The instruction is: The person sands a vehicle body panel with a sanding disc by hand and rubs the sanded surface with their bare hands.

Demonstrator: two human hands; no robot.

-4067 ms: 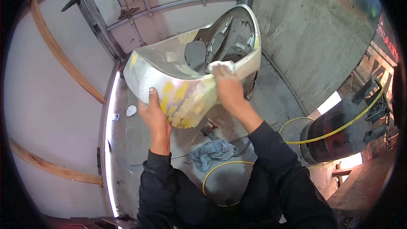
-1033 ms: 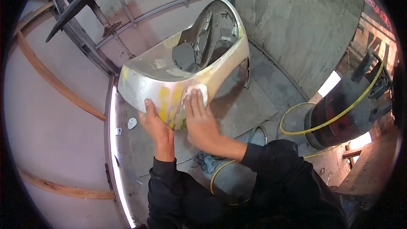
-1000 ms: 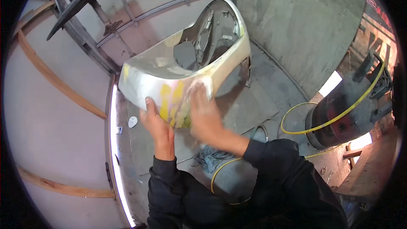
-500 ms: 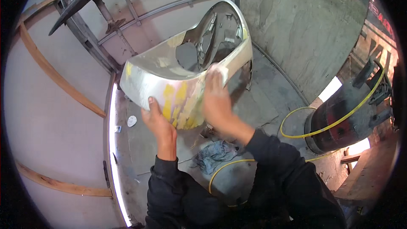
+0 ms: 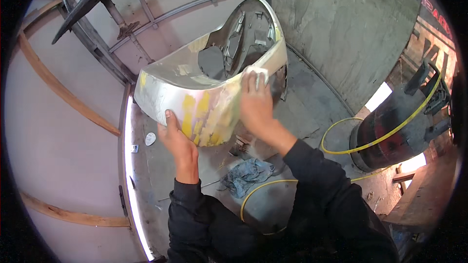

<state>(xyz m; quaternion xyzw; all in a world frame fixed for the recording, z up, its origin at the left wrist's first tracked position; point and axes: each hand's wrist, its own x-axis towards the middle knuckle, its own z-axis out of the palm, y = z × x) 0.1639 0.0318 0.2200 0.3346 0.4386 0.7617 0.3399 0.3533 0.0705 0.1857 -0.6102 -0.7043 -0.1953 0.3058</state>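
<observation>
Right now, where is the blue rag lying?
The blue rag lies on the floor, lower centre of the head view, below the bumper panel, between the person's forearms.

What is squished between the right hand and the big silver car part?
A small pale sanding pad, pressed flat under the right hand's fingers against the curved silver car body panel, seen in the head view.

Bumper (image 5: 195,87): plastic shell, dull grey sanded finish, matt, with yellow filler patches (image 5: 204,117) that look chalky and flat; inner face dark, unpainted.
Pad (image 5: 257,72): white, paper-like or cloth, under the right hand (image 5: 256,104).
Left hand (image 5: 176,139): bare, on the bumper's lower edge.
Sleeves (image 5: 312,185): dark matt cloth.
Rag (image 5: 248,175): blue-grey cloth, crumpled, soft.
Floor (image 5: 312,112): rough concrete, dusty, stained.
Hose (image 5: 341,139): yellow, smooth plastic or rubber, slight sheen.
Drum (image 5: 385,136): dark metal, dull, worn.
Battens (image 5: 63,90): bare wood, matt.
Frame (image 5: 122,24): grey metal bars, unpolished.
</observation>
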